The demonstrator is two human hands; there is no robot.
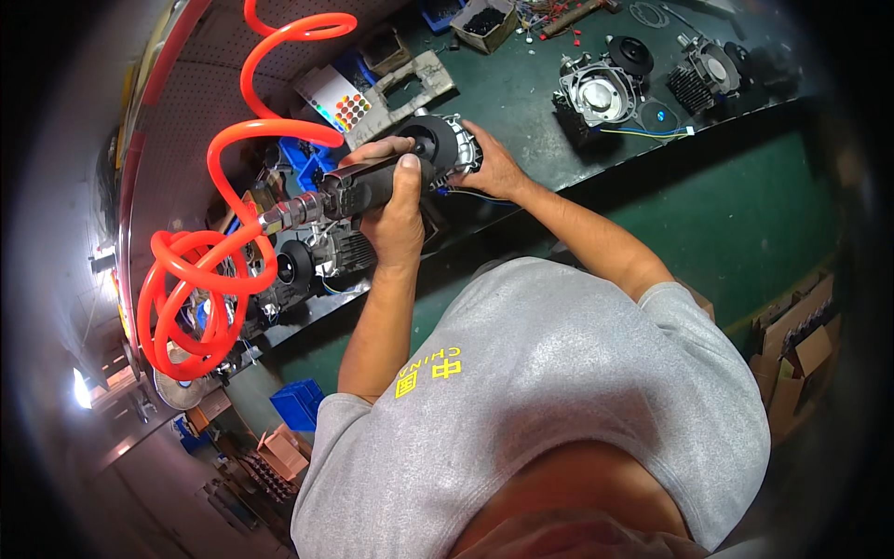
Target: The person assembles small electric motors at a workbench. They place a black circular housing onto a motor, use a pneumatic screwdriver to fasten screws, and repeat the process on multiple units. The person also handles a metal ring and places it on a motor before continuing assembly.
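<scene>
My left hand is wrapped round a dark pneumatic hand tool, with the thumb along its top. A metal fitting at its rear joins a coiled orange air hose. The tool's front end is beside a silver metal assembly with a round black wheel at the bench edge. My right hand grips the right side of this assembly, fingers behind its rim. The tool's tip and the contact point are hidden by the left hand and the assembly. Wires hang below the assembly.
The green bench holds two similar assemblies, one with a silver dome, the other finned. More units stand left. A grey metal fixture, a parts box and blue bins lie behind. A blue crate is on the floor.
</scene>
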